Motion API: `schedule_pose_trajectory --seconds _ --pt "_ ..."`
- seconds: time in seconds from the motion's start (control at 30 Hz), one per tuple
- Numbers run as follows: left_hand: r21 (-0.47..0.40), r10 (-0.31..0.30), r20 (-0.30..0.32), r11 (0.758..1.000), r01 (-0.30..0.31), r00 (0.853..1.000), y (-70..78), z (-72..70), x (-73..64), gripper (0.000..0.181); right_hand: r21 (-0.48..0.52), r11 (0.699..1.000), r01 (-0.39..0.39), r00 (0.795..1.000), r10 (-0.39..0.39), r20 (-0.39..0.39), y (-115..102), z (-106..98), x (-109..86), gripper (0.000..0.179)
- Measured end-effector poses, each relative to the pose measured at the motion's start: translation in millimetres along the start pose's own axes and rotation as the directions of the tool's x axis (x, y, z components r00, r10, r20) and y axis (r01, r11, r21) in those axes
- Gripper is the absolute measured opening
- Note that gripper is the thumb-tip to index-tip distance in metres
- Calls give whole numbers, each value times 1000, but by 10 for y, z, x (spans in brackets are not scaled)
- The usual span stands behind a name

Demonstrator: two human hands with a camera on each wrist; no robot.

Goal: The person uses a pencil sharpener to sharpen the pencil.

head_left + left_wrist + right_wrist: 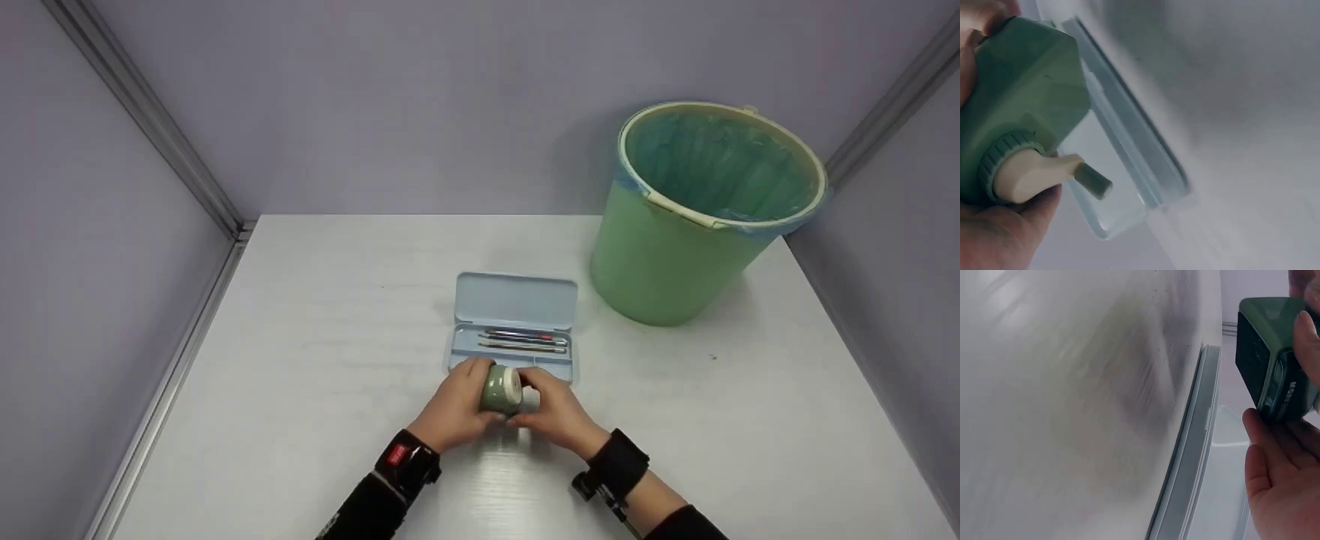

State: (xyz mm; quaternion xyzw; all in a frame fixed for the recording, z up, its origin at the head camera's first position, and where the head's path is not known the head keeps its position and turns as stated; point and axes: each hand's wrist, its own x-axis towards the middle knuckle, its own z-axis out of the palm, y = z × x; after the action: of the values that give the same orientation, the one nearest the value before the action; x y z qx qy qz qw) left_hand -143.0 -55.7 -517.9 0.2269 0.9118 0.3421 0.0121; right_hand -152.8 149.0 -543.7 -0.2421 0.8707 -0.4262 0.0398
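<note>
A green hand-crank pencil sharpener (495, 388) is held above the table, just in front of an open light-blue pencil case (517, 298). My left hand (454, 406) grips it from the left. From the other side my right hand (559, 412) curls its fingers and thumb around the edge. A cream crank (1030, 175) with a dark green knob (1094, 181) juts out toward the left wrist camera. In the right wrist view, the sharpener's dark face (1286, 391) carries small white lettering. Several pencils (525, 346) lie in the case's lower tray.
To the back right stands a tall green bin (645, 255) with a liner folded over its cream rim. The white table (322, 315) has grey walls (412, 105) behind it and along both sides. The case's lid stands raised at the back.
</note>
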Motion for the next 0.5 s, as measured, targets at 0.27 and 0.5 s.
schedule_pose_trajectory --seconds 0.27,0.5 --pt "78 -15 11 997 14 1000 37 58 13 67 -53 998 -26 999 27 19 27 28 -30 69" --pt "194 21 -3 981 -20 1000 -73 218 -22 70 -148 989 -23 997 34 71 61 -72 -113 76"
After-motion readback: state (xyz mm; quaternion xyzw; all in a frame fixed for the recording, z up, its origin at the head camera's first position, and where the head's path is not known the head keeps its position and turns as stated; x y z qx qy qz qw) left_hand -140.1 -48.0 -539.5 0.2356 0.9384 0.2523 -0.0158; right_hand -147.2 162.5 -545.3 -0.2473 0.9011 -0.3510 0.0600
